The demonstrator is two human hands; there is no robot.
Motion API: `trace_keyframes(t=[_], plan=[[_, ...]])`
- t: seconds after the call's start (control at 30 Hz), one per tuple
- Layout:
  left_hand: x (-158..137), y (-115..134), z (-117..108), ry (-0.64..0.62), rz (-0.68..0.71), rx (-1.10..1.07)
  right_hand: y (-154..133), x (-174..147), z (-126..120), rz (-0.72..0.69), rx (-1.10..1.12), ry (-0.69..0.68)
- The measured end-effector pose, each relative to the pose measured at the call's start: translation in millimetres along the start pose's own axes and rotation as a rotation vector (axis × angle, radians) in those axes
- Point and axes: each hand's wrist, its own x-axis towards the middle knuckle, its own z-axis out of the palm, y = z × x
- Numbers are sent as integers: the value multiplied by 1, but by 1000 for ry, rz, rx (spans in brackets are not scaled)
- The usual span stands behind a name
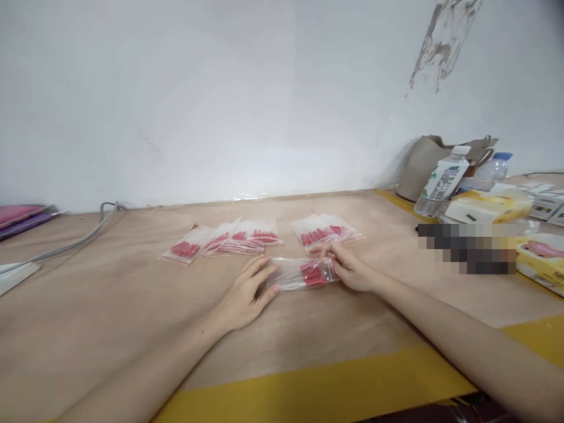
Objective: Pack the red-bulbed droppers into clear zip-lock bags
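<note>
A clear plastic zip bag [288, 275] lies lengthwise on the table between my hands. Inside it are several thin whitish sticks with red ends [312, 274]; their exact kind is unclear. My left hand [244, 294] holds the bag's left end, thumb at the near edge and fingers at the far edge. At the right end, my right hand [352, 269] has its fingers closed on the bag's zip edge. Just beyond, overlapping filled bags with red pieces lie in a left group [222, 238] and a right group [324, 229].
On the right stand a plastic bottle [443, 182], a beige bag [420, 167] and a yellow-and-white tissue pack [489, 205]. A grey cable [83, 241] crosses the left side, near pink and purple items [24, 218]. Yellow tape [282, 388] runs along the table's front edge.
</note>
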Motion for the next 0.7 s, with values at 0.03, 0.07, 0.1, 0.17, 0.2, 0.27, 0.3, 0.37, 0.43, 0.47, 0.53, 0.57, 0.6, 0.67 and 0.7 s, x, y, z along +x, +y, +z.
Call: trace_keyframes(t=[0.03,0.07,0.1,0.17,0.2,0.27,0.3,0.37,0.43,0.47,0.53,0.57,0.6,0.67,0.7], plan=[[0,0,0,12,-10,2,0,0,-1,23,23,-7],[1,-1,0,26,-20,2,0,1,-2,39,46,2],[1,-1,0,45,-29,2,1,1,-3,49,66,29],[1,-3,0,85,-48,12,5,4,-7,57,80,138],[1,-3,0,110,-59,21,7,6,-10,60,71,210],[2,-5,1,168,-71,50,13,13,-16,80,8,340],[2,-6,2,195,-71,70,16,17,-18,96,-45,391],[3,-7,4,238,-55,128,20,27,-20,137,-178,468],[3,-7,6,249,-10,196,24,36,-17,185,-316,501],[4,-7,7,247,19,228,24,40,-13,213,-373,498],[4,-6,8,238,75,284,23,46,-3,276,-457,459],[4,-6,8,230,93,311,22,48,1,302,-488,421],[5,-6,7,220,101,339,19,49,5,312,-509,377],[8,-5,6,199,96,397,14,50,5,289,-535,318],[11,-4,6,194,90,425,13,51,0,278,-553,322]])
